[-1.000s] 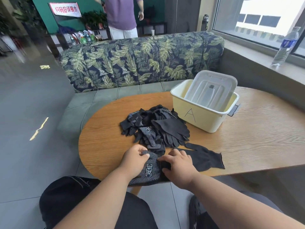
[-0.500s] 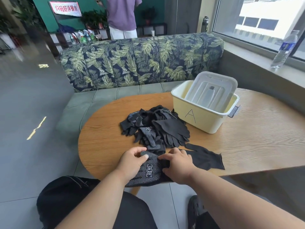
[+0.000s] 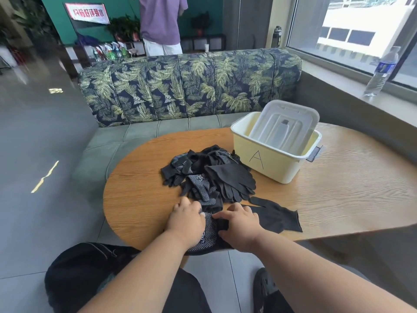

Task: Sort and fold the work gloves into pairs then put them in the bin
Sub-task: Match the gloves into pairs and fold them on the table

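A heap of black work gloves (image 3: 209, 175), some plain and some with white dots, lies in the middle of the oval wooden table (image 3: 140, 199). At the near edge lies a dotted glove (image 3: 208, 236). My left hand (image 3: 187, 220) presses on its left side and my right hand (image 3: 239, 224) grips its right side, fingers curled over the fabric. A plain black glove (image 3: 275, 216) lies flat just right of my right hand. The pale yellow bin (image 3: 270, 163), marked "A", stands at the back right of the heap with its lid (image 3: 284, 125) leaning inside.
A leaf-patterned sofa (image 3: 189, 86) runs behind the table. A water bottle (image 3: 381, 73) stands on the window ledge at right. A person in a purple shirt (image 3: 161, 21) stands beyond the sofa. My knees are under the table's near edge.
Both hands stay on the dotted glove at the table's edge. My left hand has slid further over it, covering more of the printed logo. The heap and bin have not moved.
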`<state>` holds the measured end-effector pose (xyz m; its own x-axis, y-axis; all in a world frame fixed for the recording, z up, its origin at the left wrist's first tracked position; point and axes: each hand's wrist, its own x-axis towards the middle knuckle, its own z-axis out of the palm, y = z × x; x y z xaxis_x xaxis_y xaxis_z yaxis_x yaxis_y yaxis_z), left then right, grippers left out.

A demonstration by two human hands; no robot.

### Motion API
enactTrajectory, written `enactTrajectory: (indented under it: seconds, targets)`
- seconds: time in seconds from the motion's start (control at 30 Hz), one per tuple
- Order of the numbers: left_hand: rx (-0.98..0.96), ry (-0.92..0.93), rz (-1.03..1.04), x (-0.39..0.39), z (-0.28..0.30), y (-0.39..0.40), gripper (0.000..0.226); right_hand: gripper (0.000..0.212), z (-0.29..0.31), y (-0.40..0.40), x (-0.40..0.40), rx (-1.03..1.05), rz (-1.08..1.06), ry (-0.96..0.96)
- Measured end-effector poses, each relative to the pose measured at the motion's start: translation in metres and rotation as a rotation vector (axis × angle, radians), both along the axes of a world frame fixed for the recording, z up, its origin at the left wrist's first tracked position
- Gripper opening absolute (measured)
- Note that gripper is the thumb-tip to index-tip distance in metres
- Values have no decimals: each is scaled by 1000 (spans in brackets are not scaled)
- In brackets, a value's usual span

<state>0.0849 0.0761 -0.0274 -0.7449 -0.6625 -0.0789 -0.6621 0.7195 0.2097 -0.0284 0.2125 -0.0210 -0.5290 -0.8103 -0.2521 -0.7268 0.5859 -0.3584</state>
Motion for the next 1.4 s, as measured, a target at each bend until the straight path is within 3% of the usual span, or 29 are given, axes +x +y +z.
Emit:
enactTrajectory:
  seconds: [0.1,0.3,0.47,0.63,0.83,1.4]
  targets:
    - [-7,-16,-117,1,2,-5,26,54,1,-2,-1,6,0,-8]
    - [53,-42,-139,-1,13,-14,24,55,0,-2,-1,-5,-13,-30]
    - [167,95,-100,1,8,-16,13,54,0,-2,-2,-6,-6,-26]
    - [392,296,13,10,3,-15,4,53,0,-2,-1,-9,1,-25]
    - [653,542,192,21,-10,-22,21,53,-4,-1,-1,-11,3,-18]
    - [866,718,406,8,-13,-20,13,59,-21,10,8,-63,79,141]
